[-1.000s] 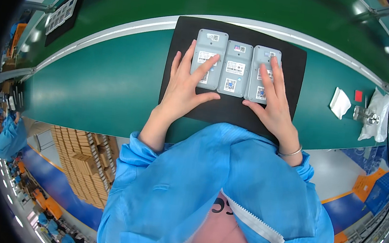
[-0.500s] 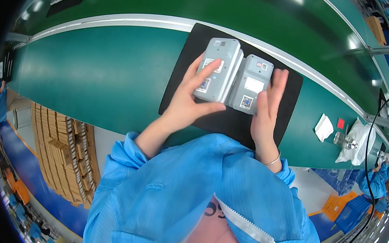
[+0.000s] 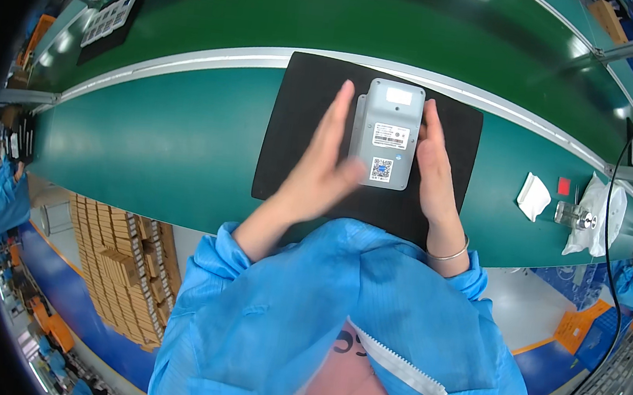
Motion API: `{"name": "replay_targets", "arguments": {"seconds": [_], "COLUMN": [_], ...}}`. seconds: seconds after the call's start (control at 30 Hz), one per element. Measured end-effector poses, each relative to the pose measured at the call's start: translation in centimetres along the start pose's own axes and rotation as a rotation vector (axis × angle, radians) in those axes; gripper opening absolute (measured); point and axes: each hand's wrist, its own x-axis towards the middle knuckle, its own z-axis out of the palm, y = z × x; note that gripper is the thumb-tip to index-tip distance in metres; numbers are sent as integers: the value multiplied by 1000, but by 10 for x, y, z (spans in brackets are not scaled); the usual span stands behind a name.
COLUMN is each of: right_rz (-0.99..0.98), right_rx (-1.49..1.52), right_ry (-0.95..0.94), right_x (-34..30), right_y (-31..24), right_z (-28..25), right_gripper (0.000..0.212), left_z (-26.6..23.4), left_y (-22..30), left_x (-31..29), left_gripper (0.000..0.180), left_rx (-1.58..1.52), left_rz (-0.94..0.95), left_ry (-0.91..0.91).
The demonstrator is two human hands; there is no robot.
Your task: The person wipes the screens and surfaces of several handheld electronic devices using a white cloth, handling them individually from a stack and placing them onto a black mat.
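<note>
stack of grey rectangular devices (image 3: 386, 133), topmost face up, with white labels and a small square code patch; held upright-lengthwise over the black mat (image 3: 291, 141), near its centre, edges of lower units showing at the left side of the stack.

left hand (image 3: 325, 164): flat, fingers straight and together, pressed along the left edge of the stack; slightly blurred at the palm. not closed round anything, only bracing the side.

right hand (image 3: 432, 163): flat likewise, fingers extended, laid against the right edge of the stack; thin metal bangle (image 3: 449, 252) on the wrist. stack squeezed between both palms.

black mat: rectangular, lying on the green surface (image 3: 152, 142), far edge touching the pale strip (image 3: 192, 61) between surface and green conveyor belt (image 3: 351, 16).

further along the belt, upper left: second black mat (image 3: 115, 18) carrying a row of pale units, well apart from the hands.

right side of the surface: folded white cloth (image 3: 534, 196), small red square (image 3: 564, 186), small metal fitting (image 3: 575, 216), crumpled clear plastic bag (image 3: 600, 216), all well apart from the mat.

blue smock sleeves (image 3: 246, 283) at lower frame. stacked cardboard boxes (image 3: 117, 261) on the floor at lower left. other persons in blue smocks (image 3: 4, 195) at far left and far right edges, too small for detail.
</note>
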Motion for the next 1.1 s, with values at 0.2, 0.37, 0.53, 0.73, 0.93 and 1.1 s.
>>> {"name": "replay_targets", "arguments": {"seconds": [0.2, 0.37, 0.53, 0.73, 0.93, 1.1], "right_rz": [18, 165, -346, -492, -437, -415], "right_rx": [-807, -340, -654, -764, -829, -731], "right_ry": [-119, -112, -99, -126, -142, -153], "right_x": [4, -15, -40, -55, -47, -38], "right_y": [-4, -10, 17, 33, 24, 21], "right_z": [-4, 8, 6, 2, 4, 7], "right_gripper": [65, 107, 138, 132, 125, 114], "left_z": [-5, 12, 18, 19, 21, 20], "left_y": [-16, -6, 11, -3, 4, 1], "left_x": [20, 19, 9, -19, -9, -1], "left_gripper": [58, 70, 86, 73, 69, 69], "left_rx": [636, -255, -316, -21, -160, -173], "left_rz": [-143, -124, -15, 156, 13, 11], "left_ry": [-106, -41, -91, -189, -106, -60]}}
